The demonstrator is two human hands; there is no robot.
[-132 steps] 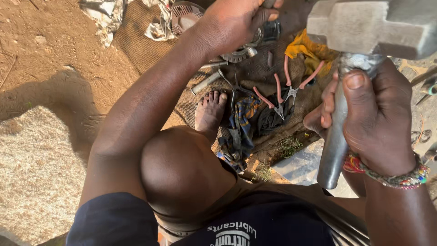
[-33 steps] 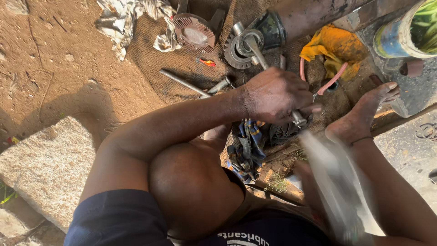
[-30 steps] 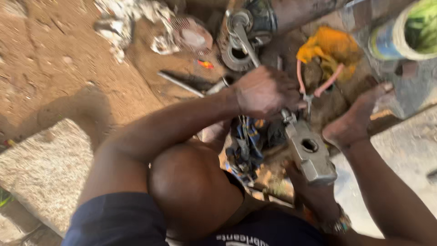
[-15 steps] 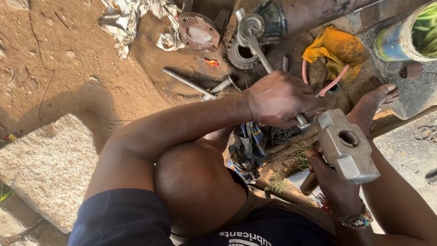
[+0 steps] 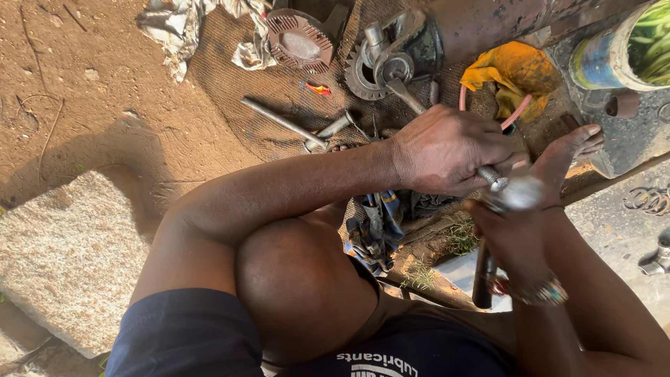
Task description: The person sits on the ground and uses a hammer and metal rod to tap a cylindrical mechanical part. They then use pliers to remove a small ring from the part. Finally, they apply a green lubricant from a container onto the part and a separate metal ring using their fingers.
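A: What's in hand?

B: Striking step, I'd judge. Left hand [image 5: 447,150] pins a threaded bolt [image 5: 493,177] over the tool pile, right of centre, beyond the raised knee. Only its threaded end shows past the knuckles.

A: Left grip?

B: Fingers [image 5: 481,143] curled fully closed round the bolt, no gap. What the bolt's far end sits in I can't tell.

A: Right hand [image 5: 518,234]?

B: Wrapped tight on a hammer [image 5: 520,195]. The head is motion-blurred, just beside the bolt end, and the dark handle runs near-side out of the fist.

A: Next move needs?

B: A square hit on the bolt end, with the left knuckles clear. They're touching-close to the head, so that's the risk.

A: Surroundings?

B: 1 toothed gear [image 5: 359,70] and a steel rod [image 5: 279,120] on the far mat, a yellow cloth [image 5: 516,70] far right, and a stone block [image 5: 70,251] near left.
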